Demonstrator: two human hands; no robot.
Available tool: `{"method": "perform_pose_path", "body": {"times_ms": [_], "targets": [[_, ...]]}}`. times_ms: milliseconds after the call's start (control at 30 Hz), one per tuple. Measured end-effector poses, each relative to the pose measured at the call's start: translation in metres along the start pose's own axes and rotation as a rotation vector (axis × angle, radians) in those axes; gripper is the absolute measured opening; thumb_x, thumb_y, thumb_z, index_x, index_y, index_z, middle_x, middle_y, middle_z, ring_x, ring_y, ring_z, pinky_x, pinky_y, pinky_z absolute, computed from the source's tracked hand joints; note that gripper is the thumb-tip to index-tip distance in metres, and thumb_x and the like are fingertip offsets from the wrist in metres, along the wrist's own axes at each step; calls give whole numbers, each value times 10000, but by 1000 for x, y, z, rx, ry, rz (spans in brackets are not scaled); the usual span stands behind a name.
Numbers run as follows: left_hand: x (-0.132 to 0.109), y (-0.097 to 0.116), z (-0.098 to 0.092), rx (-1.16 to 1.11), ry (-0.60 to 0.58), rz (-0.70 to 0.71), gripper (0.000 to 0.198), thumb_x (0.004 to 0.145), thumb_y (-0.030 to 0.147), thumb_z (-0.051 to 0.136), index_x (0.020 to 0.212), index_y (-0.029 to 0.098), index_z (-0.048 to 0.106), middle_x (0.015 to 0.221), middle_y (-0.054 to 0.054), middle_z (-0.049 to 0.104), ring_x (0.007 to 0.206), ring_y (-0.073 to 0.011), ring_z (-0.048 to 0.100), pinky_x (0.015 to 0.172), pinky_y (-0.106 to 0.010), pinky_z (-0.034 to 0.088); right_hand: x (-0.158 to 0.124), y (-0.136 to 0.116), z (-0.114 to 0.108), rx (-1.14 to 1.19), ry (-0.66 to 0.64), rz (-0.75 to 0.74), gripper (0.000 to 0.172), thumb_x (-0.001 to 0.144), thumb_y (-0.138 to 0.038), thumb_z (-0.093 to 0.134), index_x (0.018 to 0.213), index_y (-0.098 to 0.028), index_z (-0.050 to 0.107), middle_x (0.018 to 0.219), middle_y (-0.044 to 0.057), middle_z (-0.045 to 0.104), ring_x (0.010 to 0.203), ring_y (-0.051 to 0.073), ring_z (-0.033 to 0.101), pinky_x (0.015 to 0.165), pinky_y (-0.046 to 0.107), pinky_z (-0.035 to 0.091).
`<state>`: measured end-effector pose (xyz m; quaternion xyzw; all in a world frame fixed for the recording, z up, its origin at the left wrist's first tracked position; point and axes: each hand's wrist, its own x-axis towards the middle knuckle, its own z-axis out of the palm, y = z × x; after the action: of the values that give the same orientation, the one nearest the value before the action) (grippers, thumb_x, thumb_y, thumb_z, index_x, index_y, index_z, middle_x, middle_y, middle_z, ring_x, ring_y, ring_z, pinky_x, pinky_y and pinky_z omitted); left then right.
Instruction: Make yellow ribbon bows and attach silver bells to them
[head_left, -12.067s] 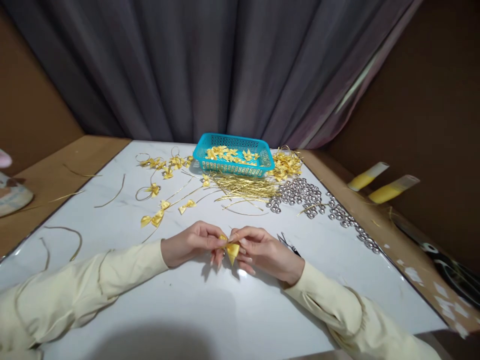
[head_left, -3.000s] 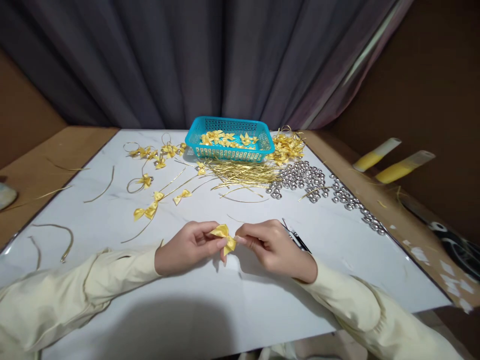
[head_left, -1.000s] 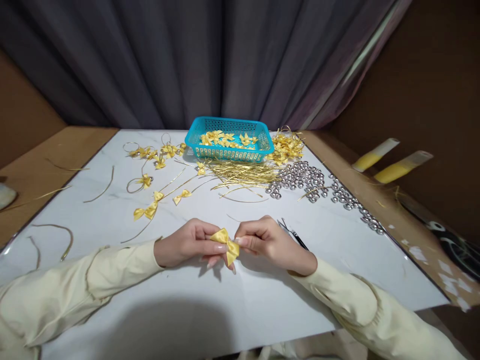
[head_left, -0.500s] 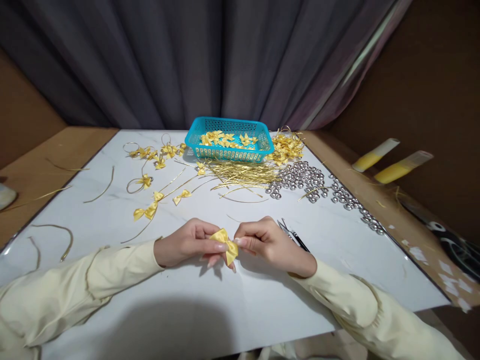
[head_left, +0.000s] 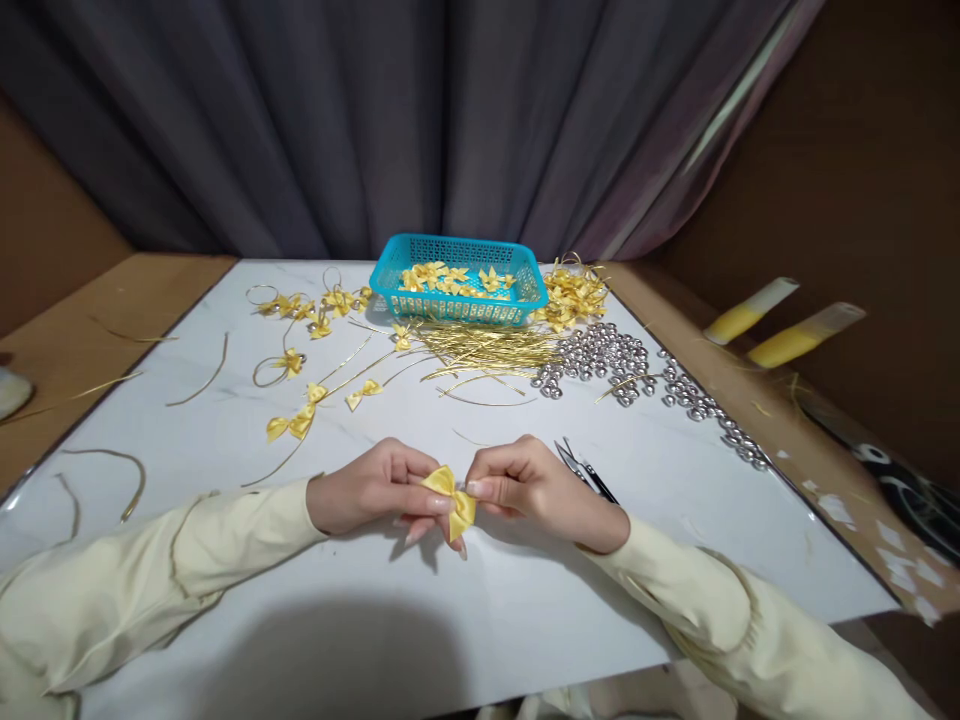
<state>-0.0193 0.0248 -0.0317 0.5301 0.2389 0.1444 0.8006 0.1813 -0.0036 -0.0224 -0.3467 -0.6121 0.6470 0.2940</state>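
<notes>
Above the white table, my left hand (head_left: 386,487) pinches a yellow satin ribbon bow (head_left: 463,512) between thumb and fingers, the other fingers spread beneath it. My right hand (head_left: 517,485) is closed in a pinch at the bow's right side, by its knot. Whatever else lies between those right fingertips is too small to make out. Tweezers and a small pair of snips (head_left: 589,470) lie beside my right wrist. Beyond my left hand rest some loose bows (head_left: 304,415) with gold wire.
A blue basket (head_left: 457,312) of bows stands at the back. In front of it lies a bundle of gold wires (head_left: 487,348). Silver bells or beads (head_left: 607,355) spread to the right, near a heap of wired bows (head_left: 574,297). Two yellow tubes (head_left: 806,337) stand at the right.
The bow has tilted slightly and dropped a little between my fingers. My right hand has shifted slightly left, closer to the knot.
</notes>
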Motion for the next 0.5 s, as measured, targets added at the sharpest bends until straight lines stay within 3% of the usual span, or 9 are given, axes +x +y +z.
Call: {"method": "perform_pose_path", "body": {"times_ms": [167,333,500], "targets": [[-1,1,0,-1,-49,-5,165,768,219,660,708,66,677,708,-124,723,433,-60,467,427,-185,327,1,0,1,-23,-18,15,308,791,-371,586,602,-133,538,437,-72,394,394,45,286,402,187,221],[-2,-1,-2,25,-77,-15,167,764,221,665,721,59,667,721,-140,723,443,-71,477,444,-201,357,1,0,2,-108,-44,-17,245,798,-262,570,595,-128,543,447,-72,387,412,46,290,411,179,228],[0,0,-1,37,-32,-1,189,746,252,684,731,64,671,701,-124,714,448,-76,469,437,-205,340,-1,-7,-3,-316,-38,-111,224,829,-213,529,627,-123,564,469,-73,358,442,49,269,421,170,219]]}}
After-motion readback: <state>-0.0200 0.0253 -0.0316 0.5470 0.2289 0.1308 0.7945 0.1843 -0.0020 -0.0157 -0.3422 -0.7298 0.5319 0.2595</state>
